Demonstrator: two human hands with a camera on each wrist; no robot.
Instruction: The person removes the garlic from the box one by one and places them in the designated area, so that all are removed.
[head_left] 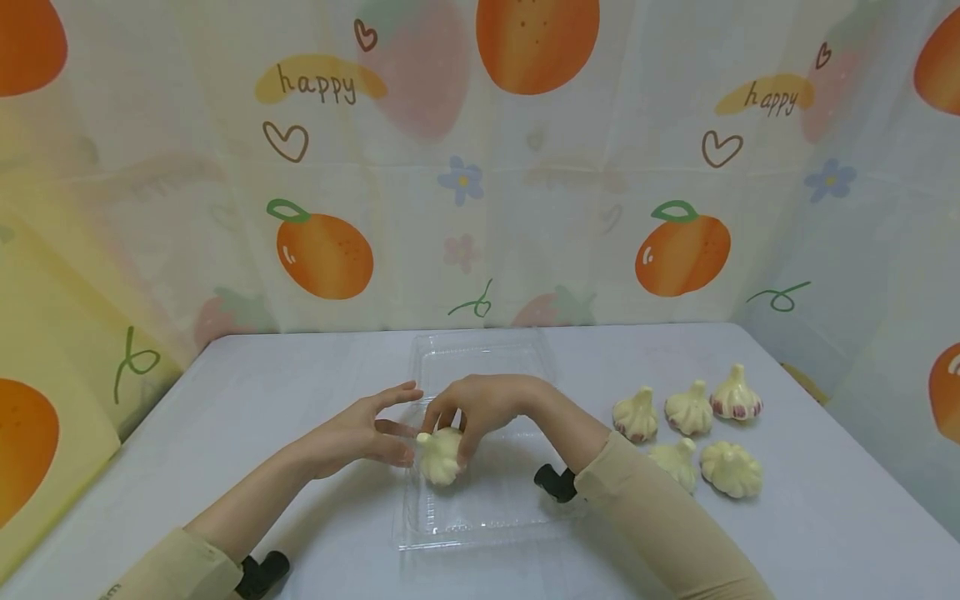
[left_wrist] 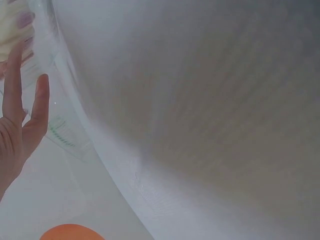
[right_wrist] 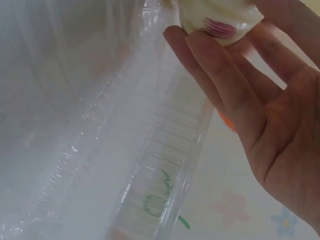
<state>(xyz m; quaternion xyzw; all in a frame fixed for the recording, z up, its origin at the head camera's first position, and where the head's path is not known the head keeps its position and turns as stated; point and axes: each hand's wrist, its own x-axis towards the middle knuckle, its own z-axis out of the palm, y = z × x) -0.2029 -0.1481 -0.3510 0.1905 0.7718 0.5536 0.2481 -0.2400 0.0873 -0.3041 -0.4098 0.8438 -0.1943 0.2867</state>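
My right hand point(head_left: 483, 406) pinches a pale garlic bulb point(head_left: 440, 458) over the left part of a clear plastic box point(head_left: 517, 508). A purple patch shows on this garlic bulb point(right_wrist: 215, 20) in the right wrist view, between the thumb and fingers of the right hand point(right_wrist: 265, 100). Just left of the bulb, my left hand point(head_left: 348, 437) holds its fingers extended and spread. In the left wrist view, the left hand point(left_wrist: 17, 117) has a fingertip close to the bulb; contact is unclear. The box lid point(head_left: 480, 354) lies opened toward the back.
Several more garlic bulbs point(head_left: 688, 408) sit on the white table point(head_left: 795, 533) to the right, some with purple streaks, one partly behind the right sleeve point(head_left: 652, 508). A fruit-printed cloth point(head_left: 540, 233) hangs behind the table. Black wrist cameras point(head_left: 557, 483) stick out under both sleeves.
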